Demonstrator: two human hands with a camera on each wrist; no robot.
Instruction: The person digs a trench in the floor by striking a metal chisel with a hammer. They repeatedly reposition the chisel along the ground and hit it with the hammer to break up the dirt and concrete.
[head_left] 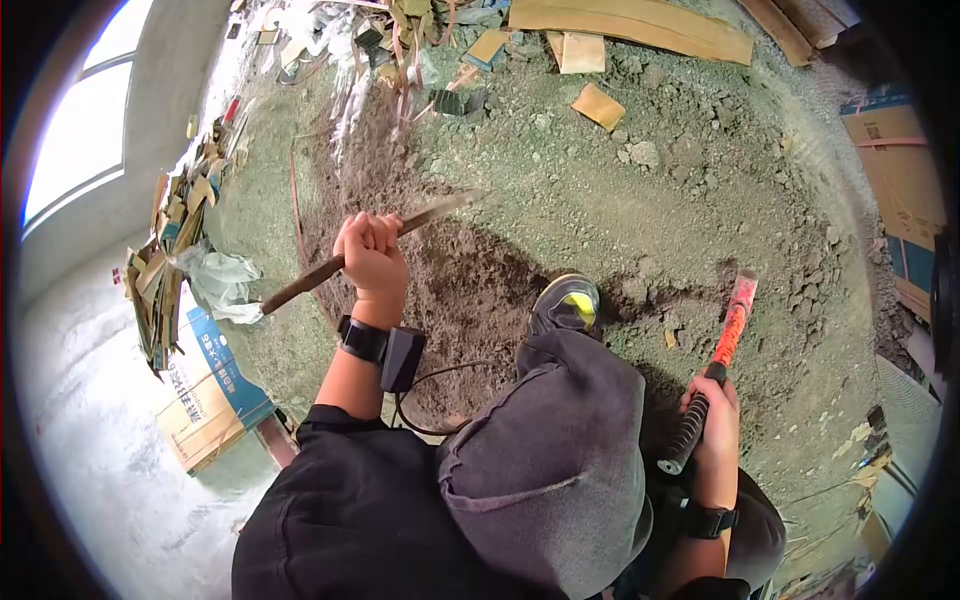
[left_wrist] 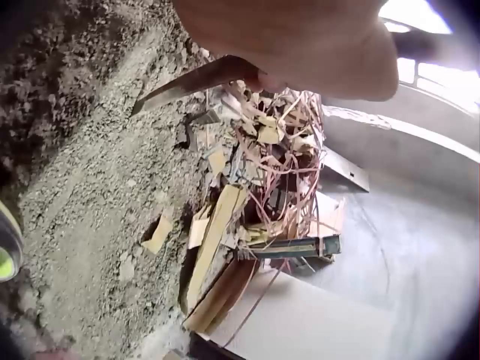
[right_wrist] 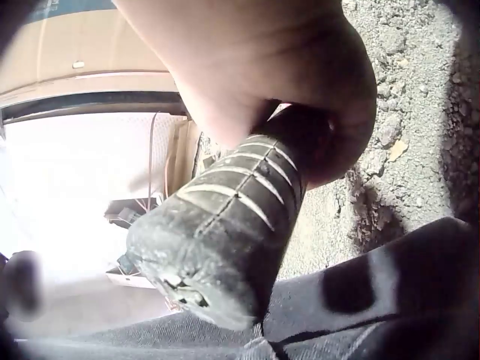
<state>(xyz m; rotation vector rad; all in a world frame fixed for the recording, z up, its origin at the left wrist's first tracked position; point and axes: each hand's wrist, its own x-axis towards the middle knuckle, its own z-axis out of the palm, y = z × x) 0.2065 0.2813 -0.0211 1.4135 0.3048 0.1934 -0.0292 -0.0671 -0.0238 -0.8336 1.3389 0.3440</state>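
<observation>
In the head view my left hand (head_left: 375, 258) grips a long, rusty steel chisel (head_left: 305, 283) around its middle. The chisel slants up to the right, its flattened end over the dirt; the left wrist view shows this tapering blade (left_wrist: 184, 84) below the fingers. My right hand (head_left: 716, 415) holds a hammer by its ribbed black grip (head_left: 686, 440). An orange-red shaft (head_left: 733, 330) runs forward from that hand towards the ground. The butt of the grip (right_wrist: 202, 262) fills the middle of the right wrist view, and the fingers are partly hidden behind the palm.
Loose dirt and rubble (head_left: 640, 215) cover the floor, with a darker dug patch (head_left: 450, 320) ahead of me. My shoe (head_left: 566, 303) stands at its edge. Cardboard scraps (head_left: 175, 260) lie left, a flattened box (head_left: 215, 390) below them, more cardboard (head_left: 630, 28) ahead and a carton (head_left: 895, 190) right.
</observation>
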